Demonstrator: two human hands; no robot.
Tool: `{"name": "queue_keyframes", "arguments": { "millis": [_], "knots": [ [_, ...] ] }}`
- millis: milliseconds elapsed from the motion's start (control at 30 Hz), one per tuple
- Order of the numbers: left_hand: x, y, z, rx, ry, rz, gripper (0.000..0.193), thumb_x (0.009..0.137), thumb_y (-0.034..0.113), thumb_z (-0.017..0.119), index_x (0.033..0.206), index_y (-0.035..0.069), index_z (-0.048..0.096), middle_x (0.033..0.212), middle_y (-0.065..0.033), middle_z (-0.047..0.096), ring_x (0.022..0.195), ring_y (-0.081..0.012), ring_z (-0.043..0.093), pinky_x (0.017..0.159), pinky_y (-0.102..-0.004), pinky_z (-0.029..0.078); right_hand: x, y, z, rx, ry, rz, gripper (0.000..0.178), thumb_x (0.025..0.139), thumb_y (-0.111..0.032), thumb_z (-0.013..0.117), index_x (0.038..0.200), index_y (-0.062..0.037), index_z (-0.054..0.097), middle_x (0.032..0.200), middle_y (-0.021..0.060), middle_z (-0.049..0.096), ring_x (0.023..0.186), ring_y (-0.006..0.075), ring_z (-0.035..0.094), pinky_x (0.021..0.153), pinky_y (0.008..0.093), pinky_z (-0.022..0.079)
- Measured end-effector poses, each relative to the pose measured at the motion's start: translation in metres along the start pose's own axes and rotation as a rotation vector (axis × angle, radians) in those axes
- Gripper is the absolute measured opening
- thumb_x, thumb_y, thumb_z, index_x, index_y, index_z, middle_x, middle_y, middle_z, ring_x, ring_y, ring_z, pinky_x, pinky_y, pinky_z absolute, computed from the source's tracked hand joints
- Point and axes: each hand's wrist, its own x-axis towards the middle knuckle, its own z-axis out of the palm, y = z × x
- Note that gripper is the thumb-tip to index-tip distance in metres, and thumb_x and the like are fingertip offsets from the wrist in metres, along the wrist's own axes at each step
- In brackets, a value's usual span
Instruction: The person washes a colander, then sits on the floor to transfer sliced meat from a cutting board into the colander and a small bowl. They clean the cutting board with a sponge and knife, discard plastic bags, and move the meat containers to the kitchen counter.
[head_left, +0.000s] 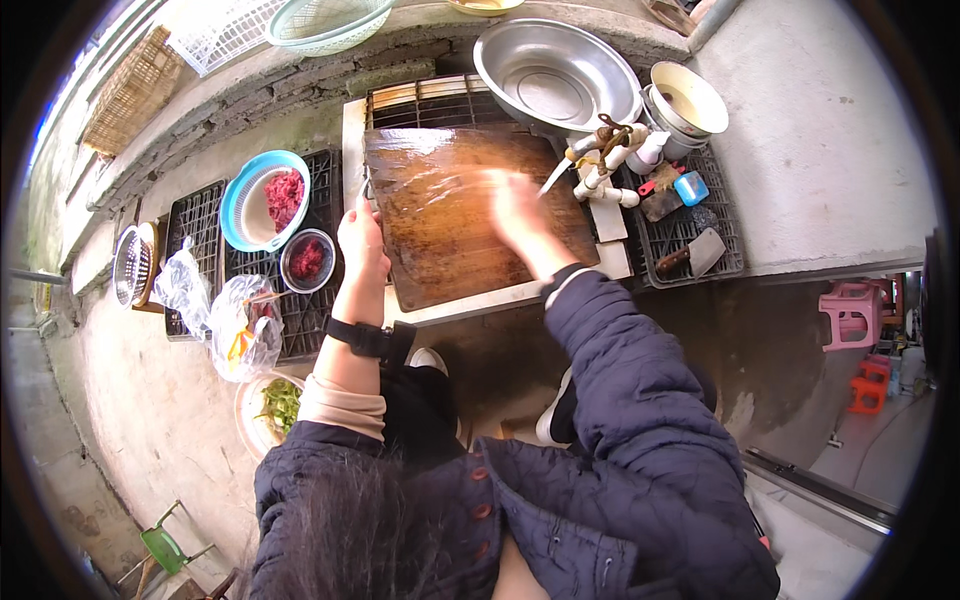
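A large wet wooden cutting board (450, 245) lies over the pale sink edge in front of me, with shiny streaks of water on its upper left part. My left hand (362, 243) is closed on the board's left edge. Over the right half of the board is my right hand (518, 212), smeared by motion. Its fingers are too blurred to read, and I cannot make out anything in it. Just beyond it, a knife with a light handle (588, 145) rests by the white plastic tap pipes (600, 180).
At the back stands a wide steel basin (545, 75), beside stacked bowls (690, 98). A cleaver (692, 255) lies on the right rack. On the left are a blue basket (238, 210) with red meat, a steel bowl (290, 274) and plastic bags (245, 325). Greens fill a basin (252, 412) below.
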Motion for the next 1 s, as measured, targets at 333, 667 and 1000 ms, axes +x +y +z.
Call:
{"name": "queue_keyframes", "arguments": {
  "millis": [333, 667, 1000],
  "knots": [
    [0.006, 0.005, 0.007, -0.102, -0.076, -0.056, 0.023, 0.087, 0.024, 0.072, 0.084, 0.009, 0.055, 0.07, 0.0027, 0.049, 0.06, -0.0098, 0.043, 0.057, -0.0257, 0.038, -0.034, -0.056, 0.036, -0.08, 0.026, -0.631, 0.029, 0.09, -0.009, 0.056, 0.119, -0.01, 0.059, 0.108, 0.0183, 0.062, 0.109, 0.0329, 0.056, 0.094, 0.0422, 0.046],
    [-0.002, 0.026, 0.007, -0.093, -0.486, -0.353, 0.032, 0.09, 0.029, 0.069, 0.109, 0.004, 0.063, 0.094, -0.0072, 0.07, 0.078, -0.0205, 0.068, 0.07, -0.0329, 0.056, -0.019, 0.078, -0.061, 0.013, -0.02, 0.239, 0.028, 0.088, -0.004, 0.059, 0.116, -0.0059, 0.06, 0.111, 0.013, 0.066, 0.1, 0.0223, 0.064, 0.086, 0.0338, 0.051],
    [-0.023, 0.064, -0.033, -0.274, -0.416, -0.228, 0.031, 0.09, 0.029, 0.068, 0.107, 0.004, 0.064, 0.092, -0.0087, 0.071, 0.079, -0.0222, 0.068, 0.072, -0.0359, 0.055, -0.002, 0.035, -0.065, 1.009, 0.088, 0.348, 0.025, 0.093, -0.005, 0.057, 0.118, -0.0034, 0.059, 0.103, 0.0048, 0.064, 0.09, 0.0126, 0.063, 0.076, 0.0253, 0.053]
  ]
}}
